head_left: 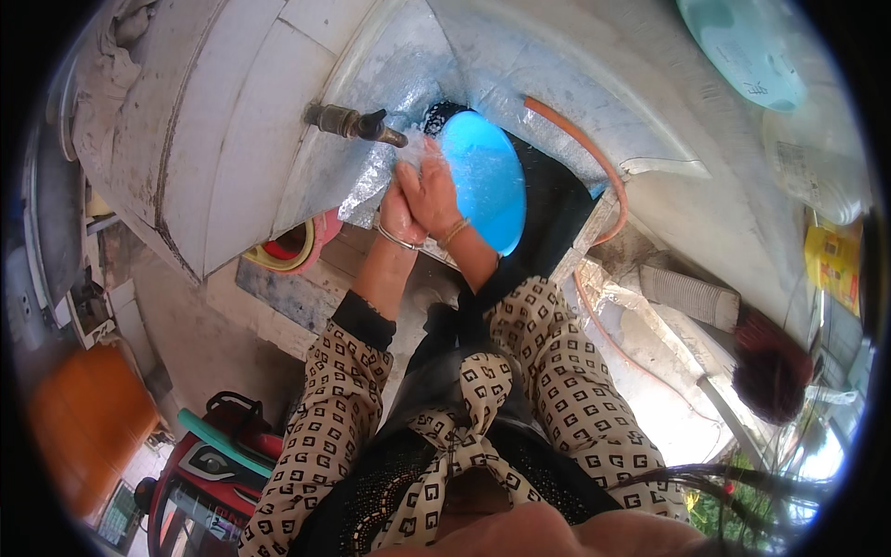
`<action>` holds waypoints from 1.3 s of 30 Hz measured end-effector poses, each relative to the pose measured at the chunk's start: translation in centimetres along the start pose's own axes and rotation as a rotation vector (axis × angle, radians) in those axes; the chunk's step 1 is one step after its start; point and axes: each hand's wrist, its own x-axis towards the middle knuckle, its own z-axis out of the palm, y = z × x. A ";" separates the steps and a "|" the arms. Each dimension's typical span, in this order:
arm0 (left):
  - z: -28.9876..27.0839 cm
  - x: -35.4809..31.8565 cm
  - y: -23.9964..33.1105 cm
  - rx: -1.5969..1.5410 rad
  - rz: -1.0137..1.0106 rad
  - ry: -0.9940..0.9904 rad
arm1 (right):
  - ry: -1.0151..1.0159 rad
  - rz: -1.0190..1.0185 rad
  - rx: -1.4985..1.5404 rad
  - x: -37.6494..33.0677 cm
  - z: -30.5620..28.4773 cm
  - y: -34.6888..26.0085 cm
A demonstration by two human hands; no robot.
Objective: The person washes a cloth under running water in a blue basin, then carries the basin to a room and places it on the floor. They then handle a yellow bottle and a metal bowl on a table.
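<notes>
Water runs from a worn metal tap (pixel 357 123) with a dark handle, splashing over my two hands. My left hand (pixel 399 209) is pressed against my right, its fingers largely hidden by the other hand and the water. Lying across it, my right hand (pixel 432 193) has its fingers stretched toward the stream, and holds no object. Both wrists wear bracelets. Just right of my hands is a bright blue plastic basin (pixel 487 181), with water drops around it. Dark material lies beside and under the basin, its kind unclear.
An orange hose (pixel 594 158) curves along the right of the wash area. Pink and yellow basins (pixel 295 249) sit low on the left. A red machine (pixel 209 473) stands lower left. A dark red brush (pixel 772 371) and a teal container (pixel 747 51) are at right.
</notes>
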 end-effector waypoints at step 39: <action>0.4 -1.4 2.8 0.012 0.009 -0.137 | -0.096 -0.041 0.138 -4.3 -0.6 -4.1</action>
